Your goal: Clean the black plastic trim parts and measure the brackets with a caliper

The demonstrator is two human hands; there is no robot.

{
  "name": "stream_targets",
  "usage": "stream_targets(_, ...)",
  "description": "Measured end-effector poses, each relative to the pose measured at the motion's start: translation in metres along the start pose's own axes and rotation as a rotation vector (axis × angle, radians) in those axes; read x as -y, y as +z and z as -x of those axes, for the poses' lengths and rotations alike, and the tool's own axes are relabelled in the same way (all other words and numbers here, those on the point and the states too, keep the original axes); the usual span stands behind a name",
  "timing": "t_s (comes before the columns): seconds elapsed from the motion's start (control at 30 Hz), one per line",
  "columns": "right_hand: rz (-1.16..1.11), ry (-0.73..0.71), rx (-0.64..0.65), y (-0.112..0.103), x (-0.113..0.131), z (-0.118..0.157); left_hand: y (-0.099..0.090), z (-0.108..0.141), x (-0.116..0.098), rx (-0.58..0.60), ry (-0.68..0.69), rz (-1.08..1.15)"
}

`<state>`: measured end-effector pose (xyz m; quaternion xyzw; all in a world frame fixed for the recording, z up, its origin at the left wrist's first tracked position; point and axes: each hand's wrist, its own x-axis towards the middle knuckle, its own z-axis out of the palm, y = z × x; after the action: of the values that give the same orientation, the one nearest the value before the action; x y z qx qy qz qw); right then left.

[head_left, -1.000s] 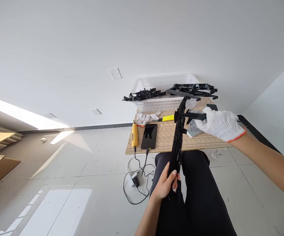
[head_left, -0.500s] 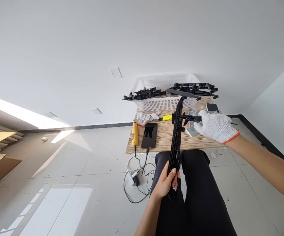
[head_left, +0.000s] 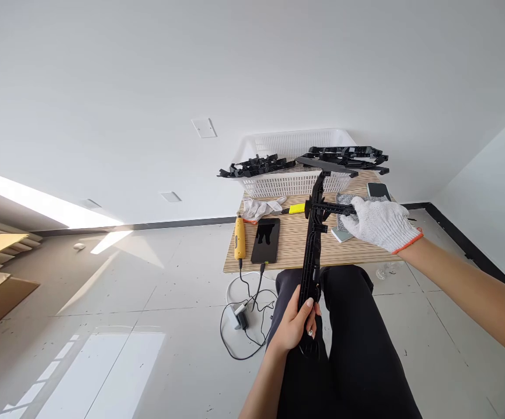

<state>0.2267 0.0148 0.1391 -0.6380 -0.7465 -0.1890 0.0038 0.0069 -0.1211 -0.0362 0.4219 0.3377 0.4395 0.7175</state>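
My bare left hand (head_left: pixel 295 323) is wrapped round the lower end of a long black plastic strip (head_left: pixel 311 250), which stands lengthwise above my lap and reaches over the wooden board. In a white knit glove with an orange cuff, my right hand (head_left: pixel 377 221) grips a black caliper (head_left: pixel 333 208) by its beam. The caliper lies across the upper part of the strip, with its jaws on either side of it. Whether both jaws touch the strip I cannot tell.
A white basket (head_left: pixel 263 187) at the back holds several black plastic parts (head_left: pixel 343 156). On the board (head_left: pixel 339 253) lie a yellow corded rotary tool (head_left: pixel 240 238), a black tablet (head_left: pixel 265 241), a glove (head_left: pixel 261 208) and a yellow-handled knife (head_left: pixel 296 208). Cables (head_left: pixel 239 355) loop over the floor.
My gloved right hand has shifted slightly left, and the caliper's sliding jaw now sits closer to the strip. My left hand and the strip have hardly moved.
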Motion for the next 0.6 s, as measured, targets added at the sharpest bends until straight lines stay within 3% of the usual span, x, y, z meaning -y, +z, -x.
stream_targets(0.13,-0.064,0.085,-0.026,-0.005,-0.001,-0.001,0.0,0.0,0.002,-0.007,0.01,0.008)
stream_targets(0.27,-0.344,0.28,-0.062,-0.008,-0.001,0.004,0.0,-0.002,0.005,-0.03,0.018,0.031)
stream_targets(0.33,-0.418,0.206,-0.054,-0.004,0.005,0.009,0.002,-0.005,0.004,-0.05,0.027,0.052)
stream_targets(0.47,-0.289,-0.054,-0.035,0.013,0.023,0.02,0.011,-0.023,-0.007,-0.087,0.052,0.1)
stream_targets(0.6,-0.24,-0.144,0.02,0.025,0.039,0.024,0.018,-0.049,-0.02,-0.132,0.049,0.19)
